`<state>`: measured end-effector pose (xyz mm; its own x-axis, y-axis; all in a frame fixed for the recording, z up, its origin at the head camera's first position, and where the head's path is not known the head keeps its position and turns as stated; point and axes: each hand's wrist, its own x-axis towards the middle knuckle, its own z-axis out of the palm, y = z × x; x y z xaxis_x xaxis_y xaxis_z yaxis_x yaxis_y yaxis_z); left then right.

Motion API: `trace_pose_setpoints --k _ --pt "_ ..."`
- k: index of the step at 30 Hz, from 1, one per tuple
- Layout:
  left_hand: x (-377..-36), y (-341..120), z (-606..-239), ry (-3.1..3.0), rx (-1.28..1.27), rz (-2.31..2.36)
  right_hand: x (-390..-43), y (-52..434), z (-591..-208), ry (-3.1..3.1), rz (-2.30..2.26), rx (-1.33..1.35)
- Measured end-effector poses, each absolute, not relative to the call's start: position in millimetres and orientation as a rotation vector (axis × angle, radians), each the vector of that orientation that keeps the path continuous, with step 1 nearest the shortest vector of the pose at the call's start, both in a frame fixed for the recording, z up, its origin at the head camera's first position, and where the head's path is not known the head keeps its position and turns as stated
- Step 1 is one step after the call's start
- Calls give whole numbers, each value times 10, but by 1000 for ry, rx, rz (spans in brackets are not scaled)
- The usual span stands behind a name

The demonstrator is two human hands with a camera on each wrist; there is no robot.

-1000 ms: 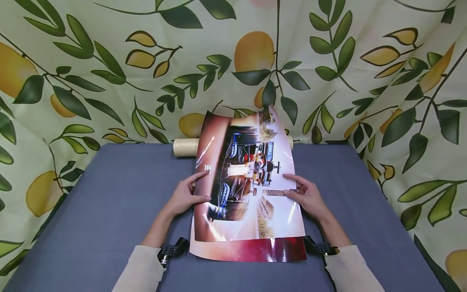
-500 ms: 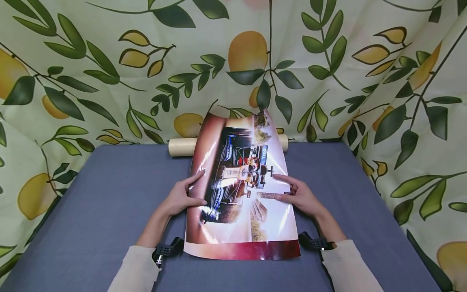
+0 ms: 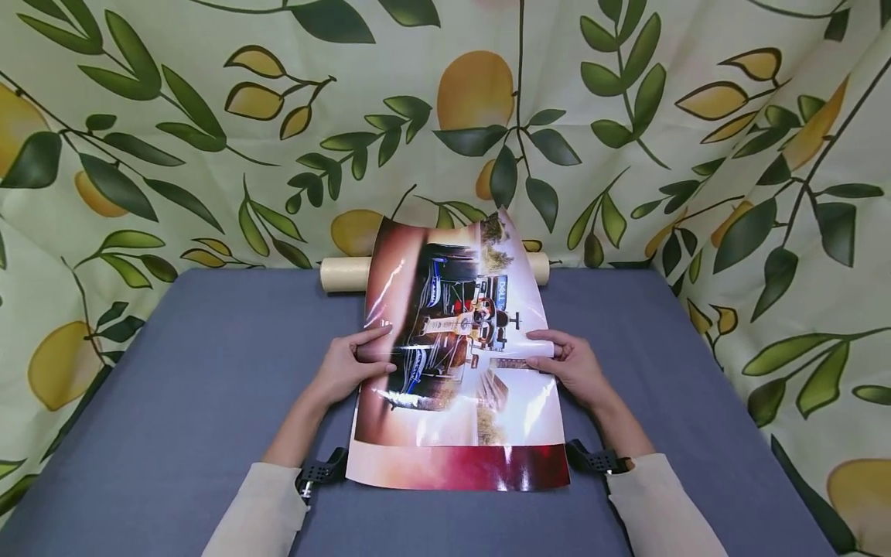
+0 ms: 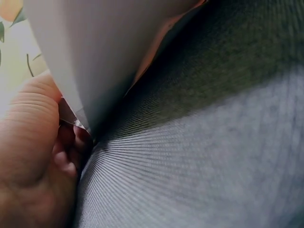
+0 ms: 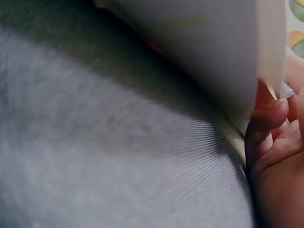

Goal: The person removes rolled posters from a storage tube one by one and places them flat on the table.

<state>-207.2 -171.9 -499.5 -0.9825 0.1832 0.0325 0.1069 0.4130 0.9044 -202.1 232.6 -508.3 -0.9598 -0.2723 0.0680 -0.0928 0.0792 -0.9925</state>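
At the left of the head view we have our left hand [image 3: 348, 370] pinching the left edge of the poster [image 3: 455, 363], thumb on the glossy face and fingers curled beneath; the left wrist view shows those fingers [image 4: 66, 156] tucked under the sheet's white back [image 4: 109, 52] against the table [image 4: 213, 156]. The poster sits in the middle of the frame between our two hands, its near edge low on the table and its far end lifted and curling toward the top of the frame, so its long axis runs away from us, bottom to top. At the right our right hand [image 3: 578, 367] grips the opposite edge, which curls over the fingers; the right wrist view shows fingertips [image 5: 266, 114] under the paper. Each hand is on its own side edge at about mid-length, neither nearer. We count one poster, two hands, and one cardboard tube [image 3: 344, 273] lying crosswise behind the sheet, by the leaf-and-lemon curtain [image 3: 209, 116].
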Motion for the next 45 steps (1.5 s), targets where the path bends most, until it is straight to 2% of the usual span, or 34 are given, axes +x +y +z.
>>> trace_pose_setpoints --k 11,20,24,28,32,45 --pt "-2037 -1660 -5029 2613 227 1701 -1794 2452 -5080 2198 -1760 -762" --pt "-2023 -1682 -5059 2554 330 1851 -1792 2410 -5027 2378 -1649 -635" --pt "-1886 -1736 -5052 2501 419 1930 -1825 2360 -5046 2355 -1691 -620" --pt "-1682 -1776 -5017 2584 484 1699 -1824 2340 -5063 2313 -1728 -600" --pt "-1628 -1762 -4992 2637 575 1474 -1795 2339 -5047 2291 -1772 -573" --pt "-1657 -1755 -5003 2602 436 1561 -1740 2338 -5057 2345 -1716 -622"
